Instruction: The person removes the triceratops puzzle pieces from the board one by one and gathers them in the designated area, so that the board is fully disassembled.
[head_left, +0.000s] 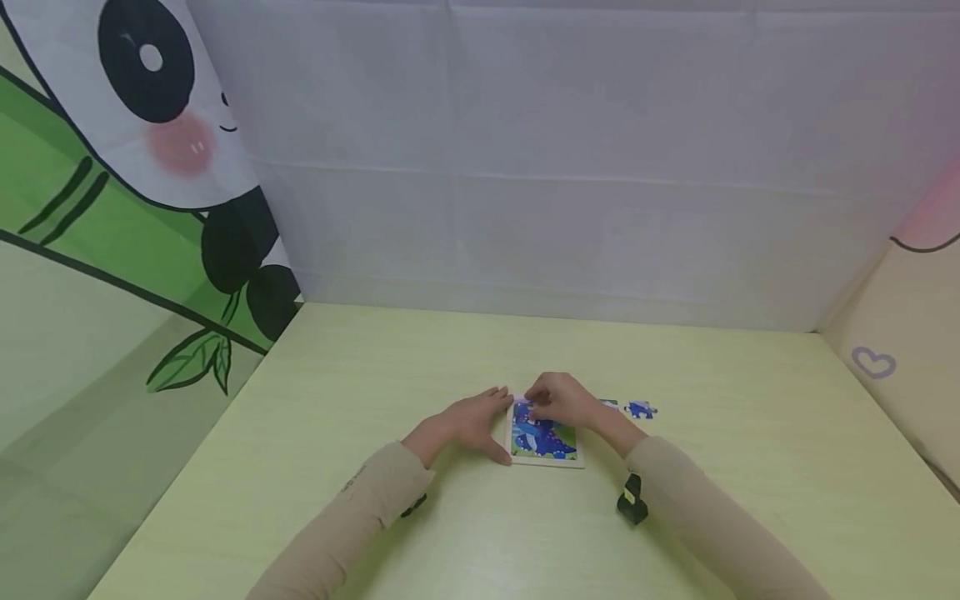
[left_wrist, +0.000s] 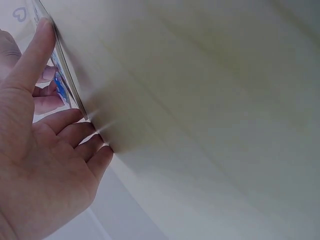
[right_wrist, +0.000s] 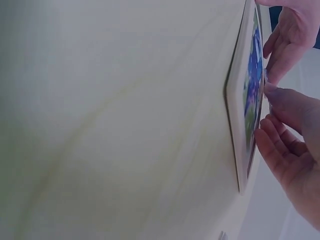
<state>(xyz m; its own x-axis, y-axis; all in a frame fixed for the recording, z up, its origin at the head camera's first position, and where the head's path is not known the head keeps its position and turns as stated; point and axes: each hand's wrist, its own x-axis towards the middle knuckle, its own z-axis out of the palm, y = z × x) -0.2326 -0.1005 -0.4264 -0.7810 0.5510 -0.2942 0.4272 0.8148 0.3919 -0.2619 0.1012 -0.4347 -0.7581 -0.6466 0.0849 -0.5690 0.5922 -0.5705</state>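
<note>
"How do the arms lie?"

"Sleeves (head_left: 341, 525) slant in from eight and four o'clock, taking the puzzle (head_left: 543, 446) as the dial's centre. It lies on the table (head_left: 517, 542), between the hands."

"The left hand (head_left: 474, 422)?"

"At nine, thumb and fingers spread wide along the puzzle's edge."

"And the right hand (head_left: 564, 400)?"

"It arches in at one, thumb and fingertips pinching a piece (right_wrist: 270, 108) above the puzzle."

"Beyond?"

"A loose piece (head_left: 641, 409) nearly at three; a white backdrop (head_left: 555, 183) at twelve."
</note>
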